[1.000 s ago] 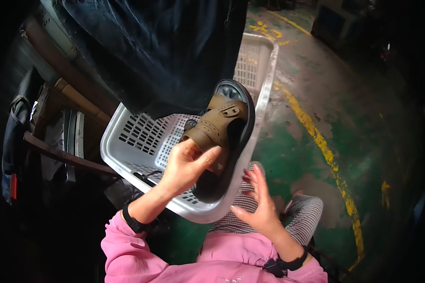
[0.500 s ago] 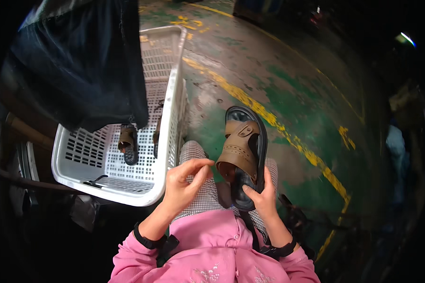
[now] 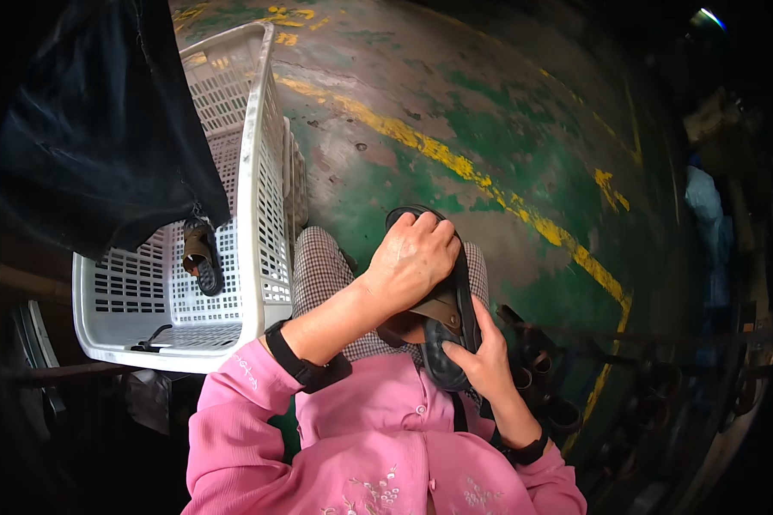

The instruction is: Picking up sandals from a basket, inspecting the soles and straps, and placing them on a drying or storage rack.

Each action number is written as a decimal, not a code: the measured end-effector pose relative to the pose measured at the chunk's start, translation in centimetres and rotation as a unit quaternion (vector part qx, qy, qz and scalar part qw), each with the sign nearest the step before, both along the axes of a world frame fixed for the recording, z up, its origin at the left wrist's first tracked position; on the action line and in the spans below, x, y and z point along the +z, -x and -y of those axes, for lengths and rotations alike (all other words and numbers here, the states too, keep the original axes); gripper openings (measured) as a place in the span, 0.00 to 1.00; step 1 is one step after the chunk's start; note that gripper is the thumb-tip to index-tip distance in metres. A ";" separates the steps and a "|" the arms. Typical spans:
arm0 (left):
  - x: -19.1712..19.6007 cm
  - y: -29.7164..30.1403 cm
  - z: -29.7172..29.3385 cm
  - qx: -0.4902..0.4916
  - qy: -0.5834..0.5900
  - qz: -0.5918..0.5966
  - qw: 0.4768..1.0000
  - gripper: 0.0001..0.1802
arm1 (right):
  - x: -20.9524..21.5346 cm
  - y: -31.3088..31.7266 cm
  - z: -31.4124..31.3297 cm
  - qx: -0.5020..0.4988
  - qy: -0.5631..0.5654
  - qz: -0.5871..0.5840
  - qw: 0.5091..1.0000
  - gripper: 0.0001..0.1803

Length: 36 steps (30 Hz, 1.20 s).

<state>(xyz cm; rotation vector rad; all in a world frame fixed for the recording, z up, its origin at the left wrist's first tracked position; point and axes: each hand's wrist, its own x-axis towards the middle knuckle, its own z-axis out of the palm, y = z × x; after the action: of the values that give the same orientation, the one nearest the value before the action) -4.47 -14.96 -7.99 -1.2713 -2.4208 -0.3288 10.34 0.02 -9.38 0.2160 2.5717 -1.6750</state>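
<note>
A sandal [image 3: 443, 372] with brown straps and a black sole is held above my lap, its toe pointing away from me. My right hand [image 3: 489, 359] grips it near the heel, thumb on the black footbed and fingers along the right edge of the sole. Over the front straps lies my left hand [image 3: 414, 259], its fingers curled down onto the sandal near the toe. That hand covers most of the upper, so what its fingertips pinch is hidden. Part of the brown strap [image 3: 440, 311] shows below it.
A white slatted plastic basket [image 3: 251, 163] stands at my left, with another brown and black sandal [image 3: 201, 259] inside. Dark cloth [image 3: 103, 129] hangs over its left side. Several dark shoes [image 3: 563, 414] sit at my right. Worn yellow lines [image 3: 455, 163] cross the green floor.
My left hand has moved right and up from beside the sandal onto its front straps. The right hand keeps its hold at the heel. The view has shifted right.
</note>
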 end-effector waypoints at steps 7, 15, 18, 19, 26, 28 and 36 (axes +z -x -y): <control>-2.3 0.2 0.0 -0.087 0.023 0.015 0.996 0.05 | -0.7 0.2 0.4 0.014 0.086 0.040 0.995 0.41; -5.0 0.1 -0.8 -0.078 0.053 0.059 0.994 0.04 | -1.4 0.0 0.5 0.042 -0.033 0.066 0.996 0.40; -5.4 1.9 -0.4 -0.041 -0.073 0.201 0.976 0.07 | -1.7 -0.4 -0.6 0.041 -0.096 0.079 0.991 0.40; -5.5 2.8 -0.1 0.004 -0.161 0.267 0.950 0.06 | -1.9 -0.4 -1.1 0.035 -0.116 0.067 0.990 0.41; -6.9 4.6 2.6 0.131 -0.498 0.576 0.635 0.06 | -4.5 -1.4 -4.5 -0.030 0.174 0.052 0.983 0.36; -7.9 2.6 2.5 0.116 -0.530 0.587 0.601 0.06 | -5.7 -1.4 -5.0 -0.153 0.518 0.060 0.840 0.32; -10.6 -5.2 2.2 0.106 -0.370 0.678 0.626 0.06 | -9.5 0.2 -3.2 -0.001 0.896 0.126 0.427 0.26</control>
<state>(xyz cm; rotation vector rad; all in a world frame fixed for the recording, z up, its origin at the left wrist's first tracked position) 0.69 -17.12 -18.61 -0.1610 -2.6199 -2.6339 10.12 3.17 -18.86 0.1979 -0.3811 -2.7428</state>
